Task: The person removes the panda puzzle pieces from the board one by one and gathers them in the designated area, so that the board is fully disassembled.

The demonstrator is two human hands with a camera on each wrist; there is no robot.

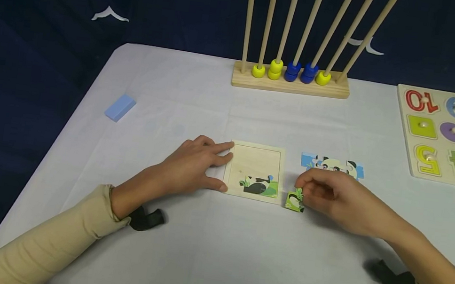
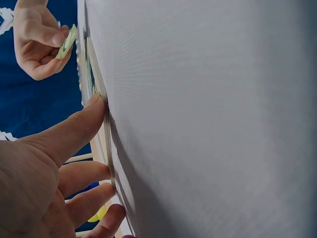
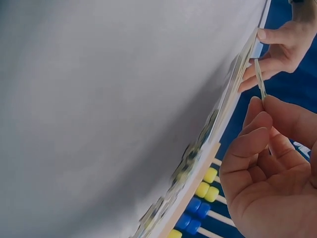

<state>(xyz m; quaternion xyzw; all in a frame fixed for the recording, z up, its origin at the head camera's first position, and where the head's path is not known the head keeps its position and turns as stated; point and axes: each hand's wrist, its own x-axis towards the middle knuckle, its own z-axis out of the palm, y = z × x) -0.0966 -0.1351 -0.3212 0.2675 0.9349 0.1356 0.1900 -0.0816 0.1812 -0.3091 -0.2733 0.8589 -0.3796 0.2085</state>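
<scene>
In the head view, a square wooden puzzle board (image 1: 254, 160) lies on the table. Panda and grass pieces (image 1: 262, 187) fill its lower part, and bare wood shows above them. My left hand (image 1: 190, 166) rests at the board's left edge, thumb and fingers spread along the rim. Just off the right side, my right hand (image 1: 341, 201) pinches a green puzzle piece (image 1: 294, 201) between thumb and fingers. In the right wrist view that piece (image 3: 260, 78) is seen edge-on, raised above the table. Beyond the right hand lie joined panda-face pieces (image 1: 333, 164), partly hidden by it.
An abacus (image 1: 289, 87) with yellow and blue beads stands at the table's back edge. To the right lies a number-and-shape peg board (image 1: 436, 139), cut off by the frame. A blue block (image 1: 120, 108) sits at the left. Dark straps hang by both wrists.
</scene>
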